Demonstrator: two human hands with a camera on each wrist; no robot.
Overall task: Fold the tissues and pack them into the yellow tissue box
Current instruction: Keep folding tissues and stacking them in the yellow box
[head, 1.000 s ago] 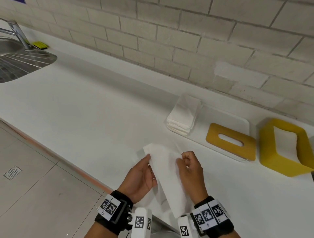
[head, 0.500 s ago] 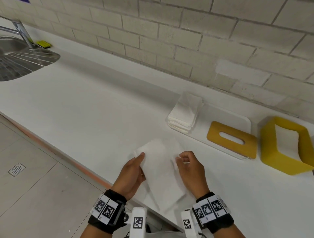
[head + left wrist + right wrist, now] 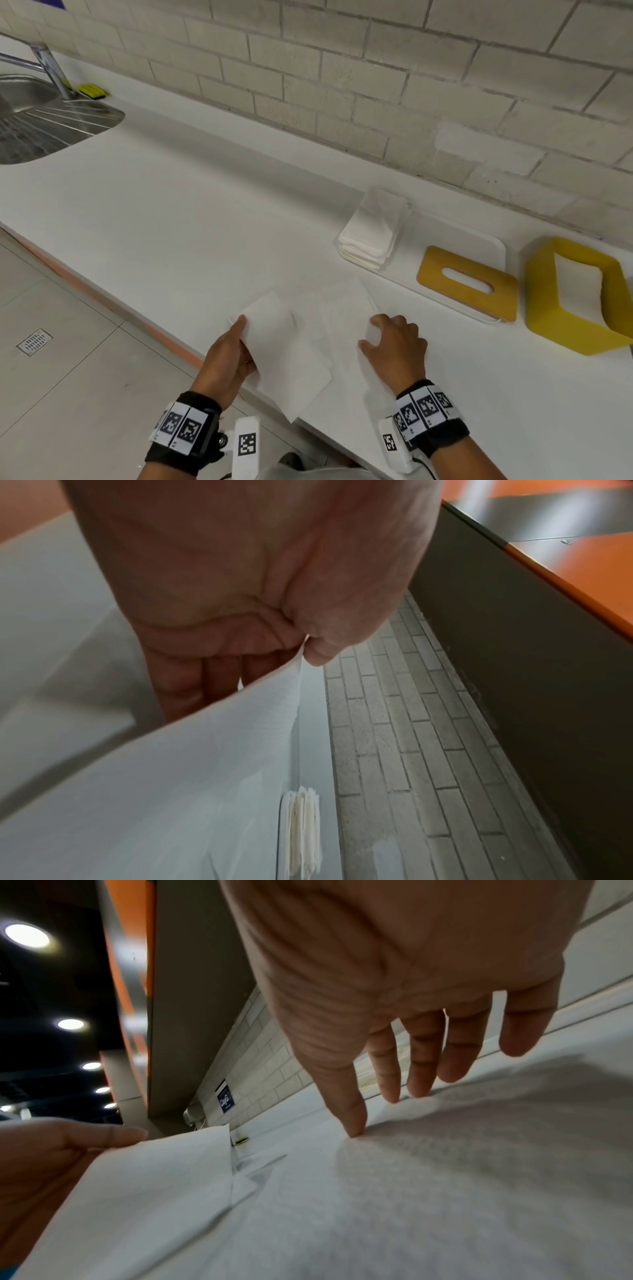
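Head view shows a white tissue (image 3: pixel 294 346) spread at the lower centre of the frame on the white surface (image 3: pixel 178 219), its near part hanging past the front edge. At lower left of centre the left hand (image 3: pixel 229 363) pinches the sheet's left edge, thumb on top and fingers beneath, lifting that side; the left wrist view confirms the thumb and fingers (image 3: pixel 192 685) closed on the tissue's edge. Just right of it the right hand (image 3: pixel 394 346) presses down on the sheet's right part; in the right wrist view its fingers (image 3: pixel 352 1112) are nearly straight and slightly spread, the tips touching the tissue and holding nothing. Toward the right of the frame a white tray (image 3: pixel 459 240) carries a stack of folded tissues (image 3: pixel 373 233) at its left end and a yellow lid (image 3: pixel 466 284) with an oval slot at its right. At the far right the yellow tissue box (image 3: pixel 575 298) lies on its side beside the tray, its opening showing white inside. A steel sink (image 3: pixel 41 126) sits at the upper left
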